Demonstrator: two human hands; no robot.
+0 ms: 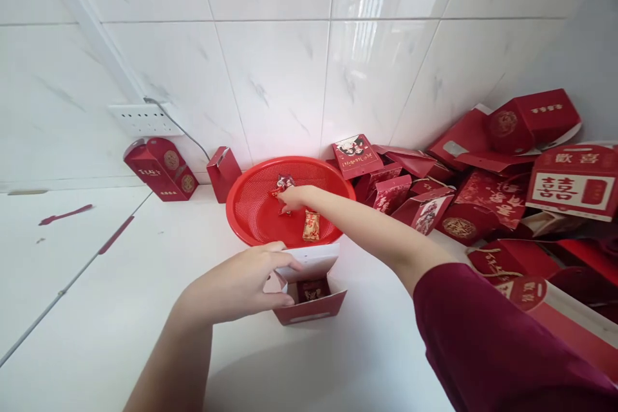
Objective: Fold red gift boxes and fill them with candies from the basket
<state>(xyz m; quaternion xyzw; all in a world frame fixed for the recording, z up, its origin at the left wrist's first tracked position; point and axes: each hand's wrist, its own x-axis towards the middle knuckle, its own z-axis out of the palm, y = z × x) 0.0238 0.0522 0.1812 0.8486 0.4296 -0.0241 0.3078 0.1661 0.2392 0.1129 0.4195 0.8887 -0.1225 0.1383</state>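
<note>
An open red gift box (pixel 309 312) with a white inside stands on the white counter, its flaps raised. My left hand (pixel 246 283) grips the box's left flap between thumb and fingers. A dark red packet (pixel 313 291) lies inside the box. Behind it, my right hand (pixel 292 198) reaches down into a red plastic basket (pixel 236 222), fingers drawn together beside a small red-wrapped candy (pixel 276 193); anything between the fingertips is hidden. Close by in the basket are a dark-wrapped candy (pixel 286 181) and a gold-wrapped snack (pixel 311 225).
Many red gift boxes (pixel 492 196) are heaped on the right. A standing red box (pixel 164 170) and a smaller one (pixel 224 174) are against the tiled wall (pixel 280 90), below a socket strip (pixel 145 119) with a cable. A thin red strip (pixel 65 214) lies at left.
</note>
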